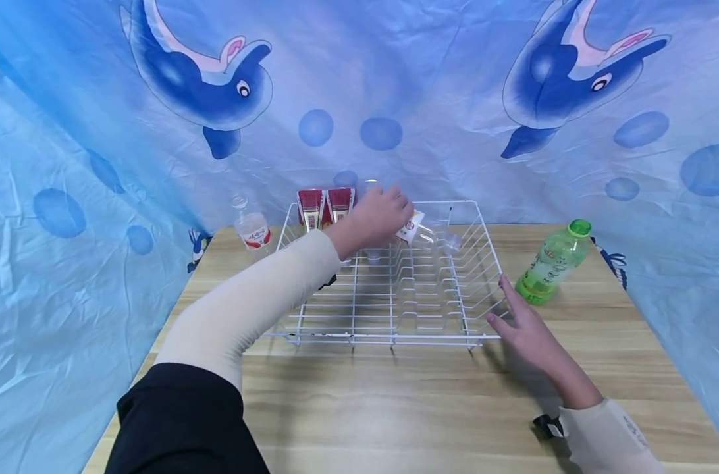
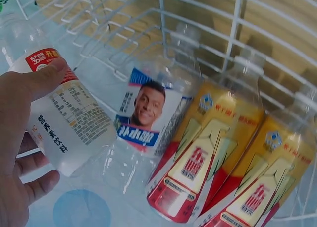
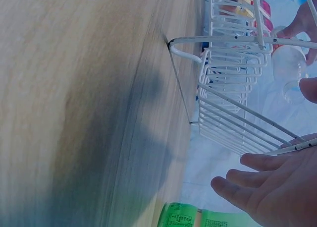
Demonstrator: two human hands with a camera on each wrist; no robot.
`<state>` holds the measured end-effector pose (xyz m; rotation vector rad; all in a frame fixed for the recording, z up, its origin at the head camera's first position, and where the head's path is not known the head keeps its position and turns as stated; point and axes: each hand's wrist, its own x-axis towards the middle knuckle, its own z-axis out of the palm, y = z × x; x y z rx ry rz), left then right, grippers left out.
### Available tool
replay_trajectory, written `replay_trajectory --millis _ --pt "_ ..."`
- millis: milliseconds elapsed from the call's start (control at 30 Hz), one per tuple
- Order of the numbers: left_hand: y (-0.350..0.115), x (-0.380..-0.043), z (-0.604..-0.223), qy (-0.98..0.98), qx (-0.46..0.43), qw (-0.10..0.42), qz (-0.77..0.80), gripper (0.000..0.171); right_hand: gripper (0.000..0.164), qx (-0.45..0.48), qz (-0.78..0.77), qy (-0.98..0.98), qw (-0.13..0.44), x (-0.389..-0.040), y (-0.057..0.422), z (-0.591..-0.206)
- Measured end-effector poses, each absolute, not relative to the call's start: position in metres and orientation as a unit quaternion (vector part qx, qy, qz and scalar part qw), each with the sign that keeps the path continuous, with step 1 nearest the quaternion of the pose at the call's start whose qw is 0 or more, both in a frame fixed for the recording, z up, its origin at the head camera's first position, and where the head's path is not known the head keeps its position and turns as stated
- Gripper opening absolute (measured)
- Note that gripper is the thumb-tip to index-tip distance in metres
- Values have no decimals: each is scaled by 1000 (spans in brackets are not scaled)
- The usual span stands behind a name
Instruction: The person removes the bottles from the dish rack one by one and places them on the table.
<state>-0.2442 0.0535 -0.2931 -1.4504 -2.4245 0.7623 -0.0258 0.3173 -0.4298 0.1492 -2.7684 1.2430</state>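
My left hand (image 1: 376, 217) reaches over the back of a white wire dish rack (image 1: 389, 339) and grips a clear plastic bottle with a white and red label (image 2: 59, 100). The thumb lies across the label, and the bottle tilts with its neck toward the right in the head view. Beside it in the rack lean a clear bottle with a portrait label (image 2: 143, 113) and two red and gold drink bottles (image 2: 190, 157). My right hand (image 1: 528, 332) rests against the rack's right front corner, its fingers fairly straight outside the side wires.
A green drink bottle (image 1: 552, 263) stands on the wooden table (image 1: 359, 408), right of the rack. Left of the rack is another clear bottle (image 1: 253, 227) with a white and red label. A blue dolphin-print sheet (image 1: 359, 79) hangs close behind and at both sides.
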Motion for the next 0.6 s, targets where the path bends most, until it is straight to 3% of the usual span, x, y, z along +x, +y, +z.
replay_trajectory --millis 267,600 --pt "48 -232 -302 -855 -475 81 191 79 87 51 410 -909 52 -26 316 -427" --pt "43 -220 -316 -882 -449 93 114 78 90 34 413 -910 31 -24 316 -421"
